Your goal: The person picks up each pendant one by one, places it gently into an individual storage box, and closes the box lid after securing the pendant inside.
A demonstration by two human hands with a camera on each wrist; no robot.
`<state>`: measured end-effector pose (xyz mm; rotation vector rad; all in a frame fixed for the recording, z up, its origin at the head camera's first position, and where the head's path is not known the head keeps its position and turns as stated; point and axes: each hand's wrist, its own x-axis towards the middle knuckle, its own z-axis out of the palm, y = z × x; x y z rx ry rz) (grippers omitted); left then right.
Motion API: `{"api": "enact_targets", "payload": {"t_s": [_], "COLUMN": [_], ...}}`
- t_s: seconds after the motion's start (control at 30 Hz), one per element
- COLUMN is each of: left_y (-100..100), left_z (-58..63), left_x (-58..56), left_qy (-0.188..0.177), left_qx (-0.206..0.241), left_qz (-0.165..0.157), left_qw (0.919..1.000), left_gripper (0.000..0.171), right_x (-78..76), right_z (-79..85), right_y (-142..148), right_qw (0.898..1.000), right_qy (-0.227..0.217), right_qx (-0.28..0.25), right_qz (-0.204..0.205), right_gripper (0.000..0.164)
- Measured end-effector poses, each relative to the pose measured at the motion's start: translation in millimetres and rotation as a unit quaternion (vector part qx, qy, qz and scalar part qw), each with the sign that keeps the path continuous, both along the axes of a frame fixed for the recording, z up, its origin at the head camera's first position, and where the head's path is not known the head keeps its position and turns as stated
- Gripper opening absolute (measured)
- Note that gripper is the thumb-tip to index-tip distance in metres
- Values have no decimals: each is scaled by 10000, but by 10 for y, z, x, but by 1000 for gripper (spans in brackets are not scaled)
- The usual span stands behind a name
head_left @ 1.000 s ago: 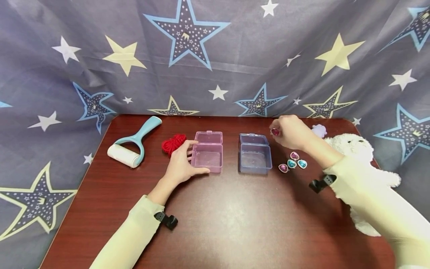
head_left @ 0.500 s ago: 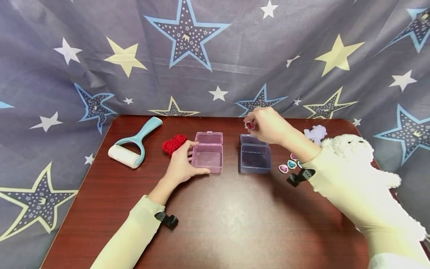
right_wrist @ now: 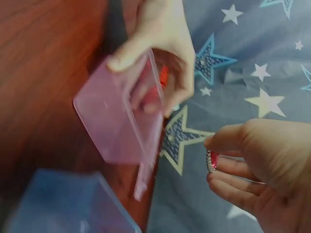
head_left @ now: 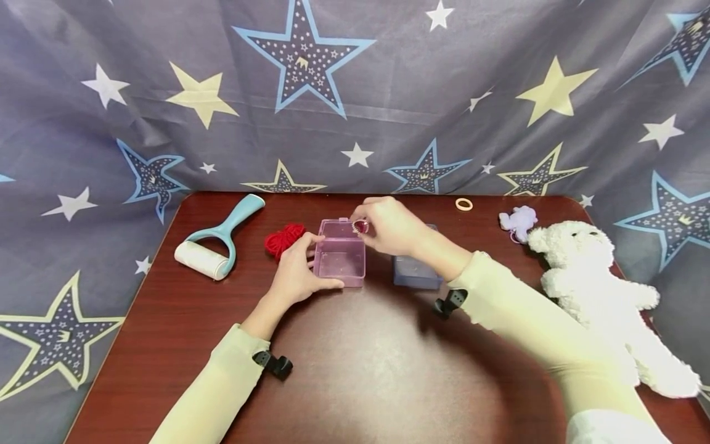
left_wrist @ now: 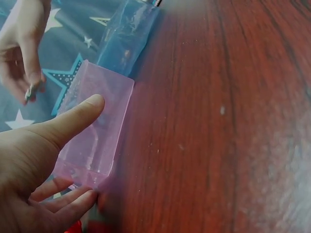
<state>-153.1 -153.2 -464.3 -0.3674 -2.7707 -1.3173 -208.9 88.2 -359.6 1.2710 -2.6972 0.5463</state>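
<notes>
My left hand (head_left: 299,271) holds a small see-through pink plastic box (head_left: 354,282) by its left side, thumb (left_wrist: 82,114) against the front wall and fingers round the side. Its lid stands back, raised, and the box looks empty. Over the box's back right corner, my right hand (head_left: 391,225) pinches a dark pink gem with a silvery beaded rim (right_wrist: 212,161) between thumb and fingers. To the right sits a see-through blue box (head_left: 416,280), partly covered by my right forearm. The other gems are hidden behind my right sleeve in the head view.
Red yarn (head_left: 284,240) lies just left of the pink box. A lint roller (head_left: 205,259) is farther left. A wooden ring (head_left: 463,204), a small lilac toy (head_left: 519,222) and a white plush bear (head_left: 596,283) are on the right. A star-printed cloth (head_left: 399,123) hangs behind the table.
My right hand has carried the gem leftward, past the blue box to the pink box. The wooden ring has come into sight; the sleeve now covers the other gems. My left hand stays put.
</notes>
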Motion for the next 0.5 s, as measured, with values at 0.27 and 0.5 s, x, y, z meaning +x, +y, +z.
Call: {"api": "enact_targets", "payload": {"t_s": [0.27, 0.5], "left_y": [-5, -2], "left_z": [8, -5], "left_x": [8, 4], "left_qy": [-69, -38], "left_qx": [1, 75], "left_qz": [-13, -37], "left_qw": [10000, 10000], "left_gripper": [94, 95], "right_x": [60, 94], "right_z": [-146, -261], "right_y": [-307, -422], "right_qw": [9994, 9978], "right_qy": [-275, -467], "right_qx": [170, 450], "right_qz": [149, 151], "right_gripper": [26, 28]}}
